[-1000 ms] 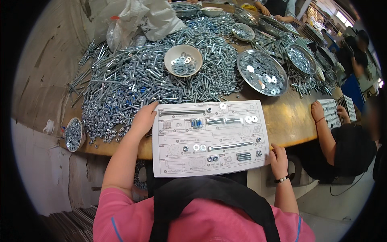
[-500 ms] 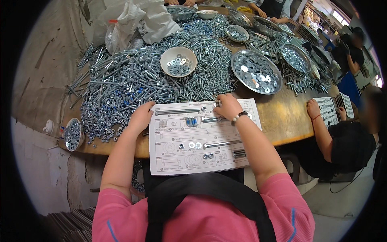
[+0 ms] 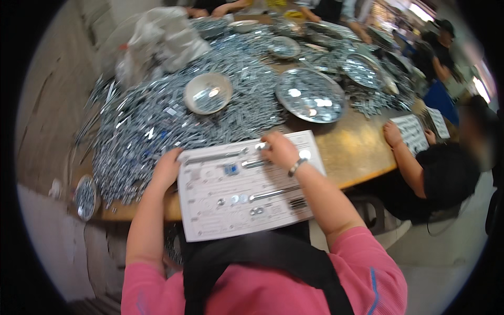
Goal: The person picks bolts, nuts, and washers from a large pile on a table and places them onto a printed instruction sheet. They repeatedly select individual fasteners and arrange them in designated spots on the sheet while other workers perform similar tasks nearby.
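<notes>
A white printed sheet (image 3: 210, 223) with part outlines lies before me at the table's front edge. On it rest a long bolt (image 3: 215, 156), another bolt (image 3: 274, 194), small blue-marked bolts (image 3: 231, 169), flat washers (image 3: 240, 199) and a pair of nuts (image 3: 257, 211). My left hand (image 3: 167, 169) is closed at the sheet's upper left corner, its fingers blurred against the edge. Over the upper right part, my right hand (image 3: 282, 152) has its fingers bent together in a pinch beside a shorter bolt (image 3: 254, 164); whatever they hold is hidden.
A heap of bolts (image 3: 152, 131) spreads beyond the sheet. In and beside it stand a pale bowl (image 3: 230, 100) and a wide metal dish (image 3: 283, 105) of washers. A small bowl (image 3: 95, 197) sits at left. At right, a person (image 3: 417, 160) works over another sheet.
The whole view has shifted and blurred, so the table's things appear lower and further left. Both hands keep much the same places on the sheet.
</notes>
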Tool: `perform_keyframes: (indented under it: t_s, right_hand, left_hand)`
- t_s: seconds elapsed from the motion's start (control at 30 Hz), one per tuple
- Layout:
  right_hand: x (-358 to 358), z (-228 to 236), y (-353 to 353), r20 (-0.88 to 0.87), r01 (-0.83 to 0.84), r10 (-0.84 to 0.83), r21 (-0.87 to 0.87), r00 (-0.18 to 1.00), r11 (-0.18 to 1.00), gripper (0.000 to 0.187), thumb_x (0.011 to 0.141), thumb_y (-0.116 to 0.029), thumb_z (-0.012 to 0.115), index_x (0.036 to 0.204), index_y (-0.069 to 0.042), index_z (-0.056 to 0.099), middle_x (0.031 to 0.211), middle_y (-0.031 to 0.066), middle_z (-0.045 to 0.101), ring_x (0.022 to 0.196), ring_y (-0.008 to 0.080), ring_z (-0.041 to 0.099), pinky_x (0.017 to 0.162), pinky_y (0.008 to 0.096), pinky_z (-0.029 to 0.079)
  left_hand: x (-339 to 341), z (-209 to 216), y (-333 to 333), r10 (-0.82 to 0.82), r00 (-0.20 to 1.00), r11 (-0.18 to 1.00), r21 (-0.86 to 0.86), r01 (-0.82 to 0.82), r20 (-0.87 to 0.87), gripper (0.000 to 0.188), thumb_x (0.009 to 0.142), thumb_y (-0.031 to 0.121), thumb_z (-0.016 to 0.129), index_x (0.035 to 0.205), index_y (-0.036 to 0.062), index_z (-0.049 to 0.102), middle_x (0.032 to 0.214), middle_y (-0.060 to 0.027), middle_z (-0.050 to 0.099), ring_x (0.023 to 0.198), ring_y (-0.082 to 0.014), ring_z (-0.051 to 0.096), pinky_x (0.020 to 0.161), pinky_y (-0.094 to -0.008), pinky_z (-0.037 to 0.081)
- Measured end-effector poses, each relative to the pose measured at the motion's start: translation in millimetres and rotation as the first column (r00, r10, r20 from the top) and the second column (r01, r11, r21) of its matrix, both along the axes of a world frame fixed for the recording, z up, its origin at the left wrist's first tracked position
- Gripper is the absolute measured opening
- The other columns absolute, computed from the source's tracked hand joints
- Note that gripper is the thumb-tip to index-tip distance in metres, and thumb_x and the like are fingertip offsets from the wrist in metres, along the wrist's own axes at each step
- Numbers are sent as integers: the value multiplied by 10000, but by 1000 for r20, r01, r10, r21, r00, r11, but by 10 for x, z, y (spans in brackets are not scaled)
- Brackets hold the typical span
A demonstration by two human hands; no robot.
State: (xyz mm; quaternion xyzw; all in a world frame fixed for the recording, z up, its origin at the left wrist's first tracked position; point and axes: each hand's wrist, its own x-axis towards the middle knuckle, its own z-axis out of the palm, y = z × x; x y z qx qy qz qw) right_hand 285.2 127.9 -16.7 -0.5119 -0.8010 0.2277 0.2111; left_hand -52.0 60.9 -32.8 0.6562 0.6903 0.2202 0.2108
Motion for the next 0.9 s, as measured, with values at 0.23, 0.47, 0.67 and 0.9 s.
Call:
perform_keyframes:
  t_s: [0.23, 0.47, 0.67, 0.9]
  right_hand:
    - [1140, 205, -852, -136, 278, -259, 143, 956, 950, 234, 764, -137, 606, 973, -34, 583, 930, 132, 555, 844, 276, 557, 720, 345, 458]
    - [1656, 42, -1498, 18, 342, -353, -293, 936, 893, 310, 800, -268, 562, 1007, -39, 596, 924, 163, 582, 921, 320, 540, 788, 384, 439]
    - [1726, -249, -1576, -315, 385, -495, -351, 810, 854, 295, 801, -172, 574, 1047, -10, 584, 924, 131, 602, 858, 237, 568, 755, 323, 452]
    - [2118, -344, -1624, -640, 300, -736, -673, 223, 676, 279, 893, -148, 481, 1130, -18, 550, 910, 30, 621, 733, 87, 562, 635, 216, 455]
  left_hand:
    - [53, 87, -37, 33, 999, 999, 11, -33, 8, 313, 772, -13, 493, 1081, 1, 538, 1036, -196, 584, 965, -348, 555, 843, -379, 433]
    - [82, 196, -41, 34, 984, 999, 44, -26, -173, 295, 791, -6, 485, 1081, -6, 536, 1001, -197, 588, 944, -329, 565, 838, -373, 434]
    - [-10, 177, 13, 114, 965, 985, -157, -78, 235, 397, 767, -40, 457, 1161, -23, 499, 944, -129, 597, 805, -200, 586, 713, -293, 472]
    - [594, 254, 204, 128, 863, 942, -333, 48, 489, 535, 745, -41, 490, 1273, -3, 410, 883, -90, 549, 663, -138, 559, 548, -248, 469]
